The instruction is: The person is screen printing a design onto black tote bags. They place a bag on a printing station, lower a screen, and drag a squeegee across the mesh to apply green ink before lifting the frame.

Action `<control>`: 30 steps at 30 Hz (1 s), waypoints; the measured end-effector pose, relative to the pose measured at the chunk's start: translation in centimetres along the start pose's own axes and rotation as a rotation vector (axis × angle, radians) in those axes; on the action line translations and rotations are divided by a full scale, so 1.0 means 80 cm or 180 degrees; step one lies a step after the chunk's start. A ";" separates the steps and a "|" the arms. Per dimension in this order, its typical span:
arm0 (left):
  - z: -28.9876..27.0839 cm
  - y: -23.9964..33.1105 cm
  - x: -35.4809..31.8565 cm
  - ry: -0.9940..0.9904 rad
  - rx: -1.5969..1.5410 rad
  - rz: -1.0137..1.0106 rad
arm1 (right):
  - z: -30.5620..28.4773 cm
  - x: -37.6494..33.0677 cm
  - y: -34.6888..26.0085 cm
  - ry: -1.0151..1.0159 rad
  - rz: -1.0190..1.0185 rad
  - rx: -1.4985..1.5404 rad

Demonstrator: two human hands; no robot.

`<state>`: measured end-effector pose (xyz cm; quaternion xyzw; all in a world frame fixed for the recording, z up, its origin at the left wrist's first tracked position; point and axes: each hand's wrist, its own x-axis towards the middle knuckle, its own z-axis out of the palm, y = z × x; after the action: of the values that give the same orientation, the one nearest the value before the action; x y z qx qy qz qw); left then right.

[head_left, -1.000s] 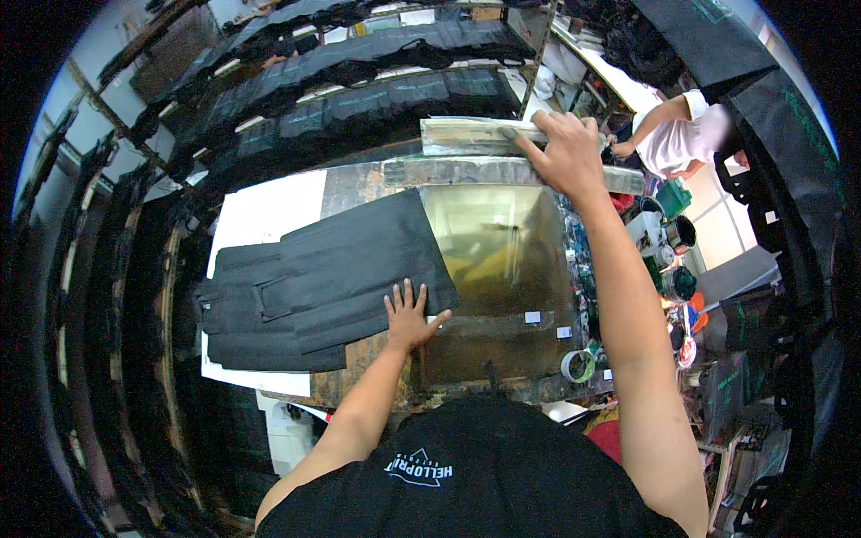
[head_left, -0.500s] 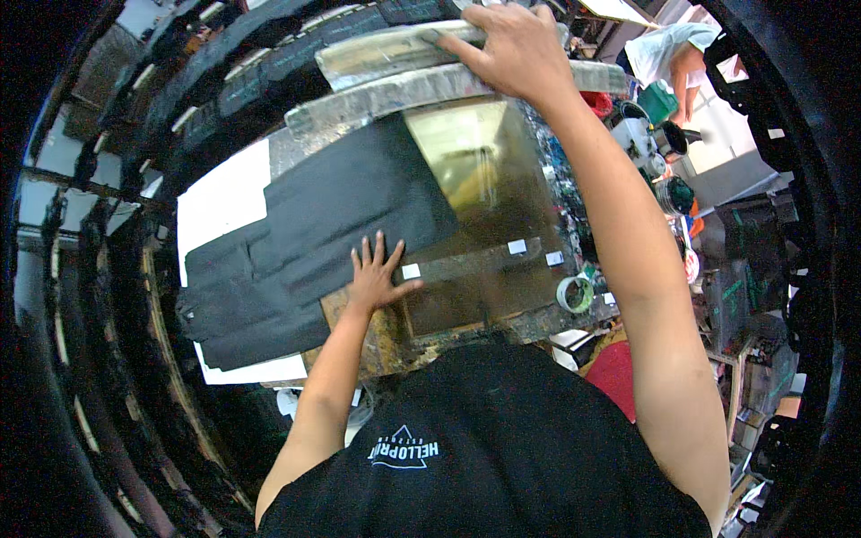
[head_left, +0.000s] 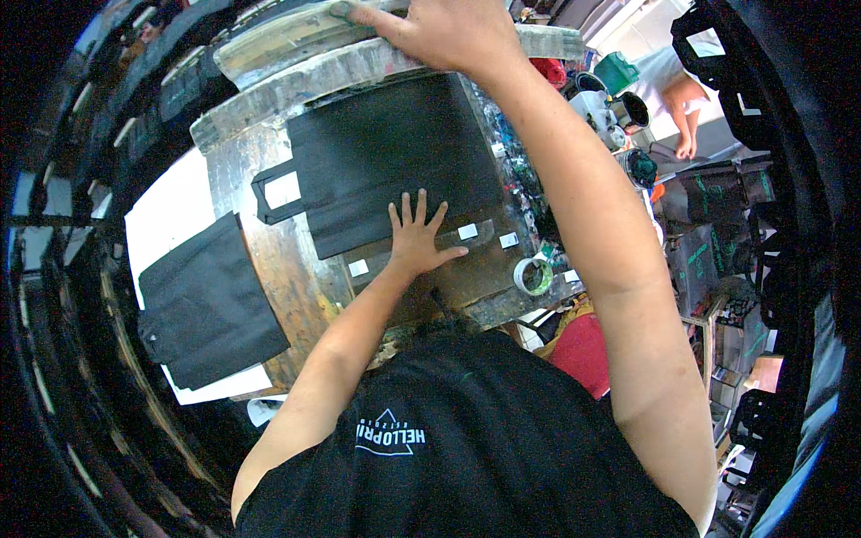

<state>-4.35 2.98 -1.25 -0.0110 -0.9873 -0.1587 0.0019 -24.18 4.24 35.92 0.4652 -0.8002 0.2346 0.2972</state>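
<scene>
A black fabric bag (head_left: 395, 134) lies flat on the worktable, its loop handle (head_left: 280, 193) sticking out to the left. My left hand (head_left: 417, 238) rests on the bag's near edge, fingers spread and palm down. At the top of the view my right hand (head_left: 457, 36) is closed over a raised, paint-stained frame (head_left: 296, 94), with the thumb along its near side. Part of that hand and frame is cut off by the picture's edge. To the left, more black bags (head_left: 211, 305) lie in a pile on a white sheet (head_left: 170, 202).
Small white squares (head_left: 467, 231) are stuck along the board near my left hand. A round, pale-rimmed container (head_left: 534, 276) stands at the right. Beyond are a green container (head_left: 616, 72), dark pots (head_left: 633, 109) and another person's bare limbs (head_left: 683, 108). Dark racks surround the left.
The upper bag has come away from the pile and now covers the shiny board squarely. My left hand has moved right onto its near edge. My right hand still holds the frame.
</scene>
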 end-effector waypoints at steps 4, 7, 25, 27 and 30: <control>0.003 0.013 -0.003 0.0026 -0.0077 -0.0007 | 0.004 0.002 0.002 -0.0103 0.0229 0.0123; 0.006 0.018 -0.014 0.0193 -0.0082 0.0032 | 0.000 0.004 -0.002 -0.0267 0.0274 -0.0041; -0.162 -0.046 -0.067 0.1508 -0.3814 -0.0405 | 0.020 -0.044 -0.006 -0.0266 0.0124 -0.0278; -0.241 -0.033 -0.086 0.2215 -0.5976 -0.0152 | -0.002 -0.082 -0.017 -0.0378 0.0170 -0.0345; -0.304 -0.047 -0.137 0.2165 -0.7447 0.0457 | -0.003 -0.155 -0.035 -0.0360 0.0070 -0.0392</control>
<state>6.52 -8.44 20.57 -0.0185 -0.1950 -0.9461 0.2580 -16.82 10.64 27.78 0.4497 -0.8337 0.1615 0.2770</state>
